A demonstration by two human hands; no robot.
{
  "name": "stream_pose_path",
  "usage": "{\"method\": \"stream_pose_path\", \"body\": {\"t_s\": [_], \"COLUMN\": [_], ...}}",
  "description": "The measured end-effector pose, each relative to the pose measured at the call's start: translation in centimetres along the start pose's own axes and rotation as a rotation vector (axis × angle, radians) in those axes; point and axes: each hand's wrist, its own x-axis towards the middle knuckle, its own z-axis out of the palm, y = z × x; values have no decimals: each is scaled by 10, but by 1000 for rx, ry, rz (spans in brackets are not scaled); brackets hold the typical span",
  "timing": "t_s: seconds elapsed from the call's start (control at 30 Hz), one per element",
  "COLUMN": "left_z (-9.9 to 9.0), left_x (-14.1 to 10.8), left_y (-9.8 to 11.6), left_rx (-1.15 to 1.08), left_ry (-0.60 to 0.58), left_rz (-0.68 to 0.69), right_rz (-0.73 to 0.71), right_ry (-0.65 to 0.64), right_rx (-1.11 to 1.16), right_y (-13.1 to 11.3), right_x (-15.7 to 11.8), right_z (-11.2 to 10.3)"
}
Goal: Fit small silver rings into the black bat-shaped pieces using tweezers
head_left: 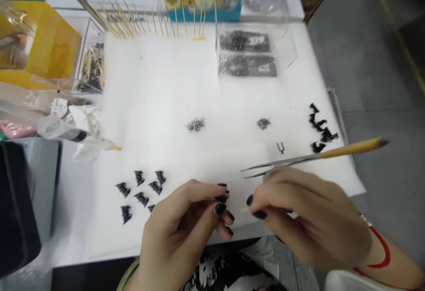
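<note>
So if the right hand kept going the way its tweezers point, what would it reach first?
The right hand holds tweezers with tips aimed left, just above the left hand. Straight on lies bare white table; the first thing roughly in line is probably the cluster of small black pieces, though height is unclear.

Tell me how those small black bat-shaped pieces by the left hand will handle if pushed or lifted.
The black bat-shaped pieces look flat and thin, so probably very light and apt to slide on the white mat. They likely won't roll. Their small size suggests fingers alone would fumble them.
</note>
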Motion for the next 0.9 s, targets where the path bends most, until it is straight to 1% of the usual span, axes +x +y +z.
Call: {"method": "stream_pose_path", "body": {"t_s": [0.07, 0.17, 0.23, 0.3, 0.47, 0.67, 0.83, 0.9], "left_z": [0, -2, -5, -6, -6, -6, -6, -4], "left_x": [0, 0, -1, -1, -2, -1, -2, -1], "left_y": [-2, -7, -10, -11, -9, -7, -6, -5], "left_rx": [-43, -75, -89, -100, -87, -62, -46, -40], "left_ry": [-30, -122, -149, -143, -141, -148, -150, -125], "left_rz": [1, 19, 27, 18, 20, 46, 53, 55], "right_rz": [58, 118, 135, 140, 104, 126, 135, 138], "right_ry": [5, -4, -48, -81, 15, -33, -29, -20], "right_rx": [-53, -84, -108, -125, -133, -128, -141, -152], "right_y": [-2, -2, -1, 0, -2, -3, -4, -4], "right_x": [2, 3, 1, 0, 2, 0, -4, -4], "right_z": [2, 3, 4, 5, 10, 14, 17, 19]}}
